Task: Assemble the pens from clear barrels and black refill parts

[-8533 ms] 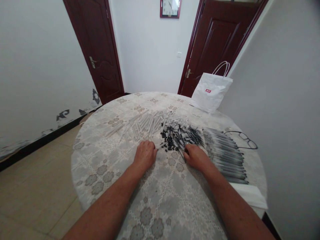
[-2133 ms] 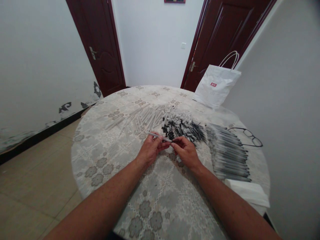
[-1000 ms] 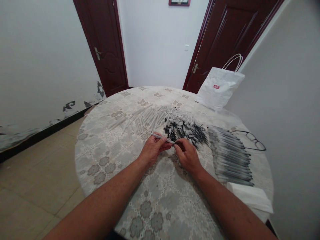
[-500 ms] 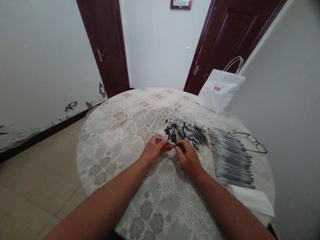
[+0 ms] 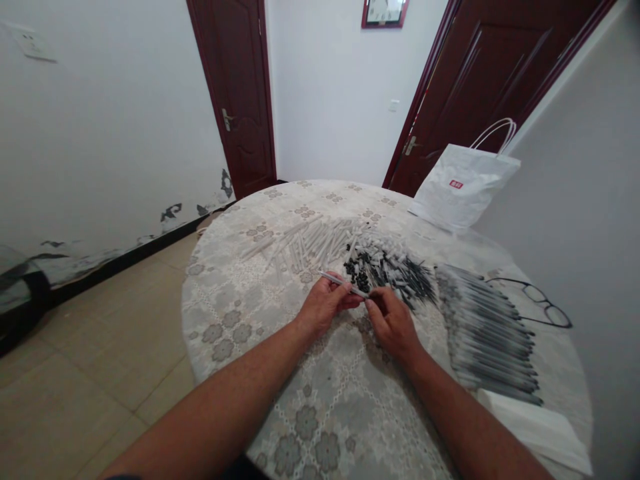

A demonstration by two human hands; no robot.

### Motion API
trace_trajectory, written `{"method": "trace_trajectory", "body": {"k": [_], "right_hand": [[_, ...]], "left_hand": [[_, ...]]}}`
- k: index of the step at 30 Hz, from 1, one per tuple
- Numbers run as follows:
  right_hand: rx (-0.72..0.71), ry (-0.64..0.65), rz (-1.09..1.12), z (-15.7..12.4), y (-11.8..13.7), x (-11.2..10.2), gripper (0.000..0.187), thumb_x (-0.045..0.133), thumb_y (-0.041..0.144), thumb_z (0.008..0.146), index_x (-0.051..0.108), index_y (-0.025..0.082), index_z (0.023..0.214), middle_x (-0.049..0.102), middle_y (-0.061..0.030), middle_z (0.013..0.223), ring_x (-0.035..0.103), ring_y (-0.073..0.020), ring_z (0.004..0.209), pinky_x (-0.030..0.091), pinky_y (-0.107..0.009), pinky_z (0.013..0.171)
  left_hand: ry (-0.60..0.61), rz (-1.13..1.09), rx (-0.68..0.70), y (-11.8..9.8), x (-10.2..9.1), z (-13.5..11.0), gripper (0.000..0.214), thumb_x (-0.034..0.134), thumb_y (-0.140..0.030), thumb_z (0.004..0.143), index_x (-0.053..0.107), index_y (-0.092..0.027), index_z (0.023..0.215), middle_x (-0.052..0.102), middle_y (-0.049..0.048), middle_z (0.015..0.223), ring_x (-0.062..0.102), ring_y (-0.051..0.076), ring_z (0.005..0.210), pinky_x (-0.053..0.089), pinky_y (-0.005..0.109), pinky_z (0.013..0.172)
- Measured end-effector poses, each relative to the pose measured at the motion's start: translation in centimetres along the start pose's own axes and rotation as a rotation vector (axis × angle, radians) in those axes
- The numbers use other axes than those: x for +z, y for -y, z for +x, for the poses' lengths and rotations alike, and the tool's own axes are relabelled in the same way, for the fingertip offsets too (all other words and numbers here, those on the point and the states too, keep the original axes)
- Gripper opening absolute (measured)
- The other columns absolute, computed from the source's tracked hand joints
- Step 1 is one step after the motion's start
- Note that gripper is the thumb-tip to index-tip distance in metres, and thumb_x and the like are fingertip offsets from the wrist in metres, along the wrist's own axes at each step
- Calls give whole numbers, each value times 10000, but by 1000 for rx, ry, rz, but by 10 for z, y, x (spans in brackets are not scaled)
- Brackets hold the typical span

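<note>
A slim pen [image 5: 334, 277] with a clear barrel lies slanted across the fingers of my left hand [image 5: 320, 308], its thumb pressed on top. At the pen's right end, the thumb and fingertips of my right hand [image 5: 394, 325] pinch together; any small part between them is hidden. Just beyond my hands are small black pieces [image 5: 356, 268], short white pieces [image 5: 393, 248] and thin black-tipped refills [image 5: 421, 279]. Clear empty barrels [image 5: 317, 243] are spread behind my left hand. To the right, many pens [image 5: 493, 330] lie side by side in a row.
A patterned cloth covers the round table [image 5: 225, 380]. Glasses [image 5: 537, 300] lie beside the row of pens, with folded white paper [image 5: 540, 427] nearer me. At the back right stands a white paper bag [image 5: 465, 187] against the wall.
My view has turned slightly left and up, so everything sits farther right in the picture. Both hands keep nearly the same hold on the pen.
</note>
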State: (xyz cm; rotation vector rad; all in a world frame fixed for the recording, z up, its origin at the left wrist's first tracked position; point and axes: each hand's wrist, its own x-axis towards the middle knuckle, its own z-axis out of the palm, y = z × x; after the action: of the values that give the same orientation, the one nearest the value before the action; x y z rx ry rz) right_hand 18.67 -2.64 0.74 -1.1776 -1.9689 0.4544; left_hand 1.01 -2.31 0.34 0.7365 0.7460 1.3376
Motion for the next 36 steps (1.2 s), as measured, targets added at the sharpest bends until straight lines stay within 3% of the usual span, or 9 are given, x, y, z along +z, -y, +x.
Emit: {"method": "trace_trajectory", "body": {"k": [7,13,19,30,36], "right_hand": [[27,70,39,1,-2,0,329,361,379,1014,552,222,795,593,-3,706,567,-166,681,396,-275,652],[8,34,35,-1,-2,0,207,480,390,962,568,207,1003,600,-1,769,557,-172,676,404,-285,653],[-30,58,-8,0,-3,0,223,421,368,988,563,222,896,591,-26,788,555,-196,744,395,-307,699],[112,103,210,-2,-1,0,375,390,436,1001,505,223,714,521,16,620,495,-160,595,374,-278,578],[166,154,357,0,-3,0,373,381,449,1000,553,209,772,552,16,612,517,-148,557,403,-265,547]], "left_hand": [[10,-3,-19,-1,3,-3,400,782,-345,772,450,-198,940,714,46,875,731,182,742,574,378,807],[0,-6,-8,-1,2,-2,380,766,-329,789,446,-200,948,714,41,877,731,180,753,577,373,806],[15,-11,2,-1,2,-3,364,755,-334,802,448,-206,951,717,32,872,732,185,766,577,376,819],[30,1,-9,-1,2,-3,415,800,-385,751,475,-192,923,714,44,851,729,178,741,577,370,805],[44,105,4,-4,2,-4,373,776,-395,769,507,-179,912,718,50,816,721,180,743,577,353,782]]}}
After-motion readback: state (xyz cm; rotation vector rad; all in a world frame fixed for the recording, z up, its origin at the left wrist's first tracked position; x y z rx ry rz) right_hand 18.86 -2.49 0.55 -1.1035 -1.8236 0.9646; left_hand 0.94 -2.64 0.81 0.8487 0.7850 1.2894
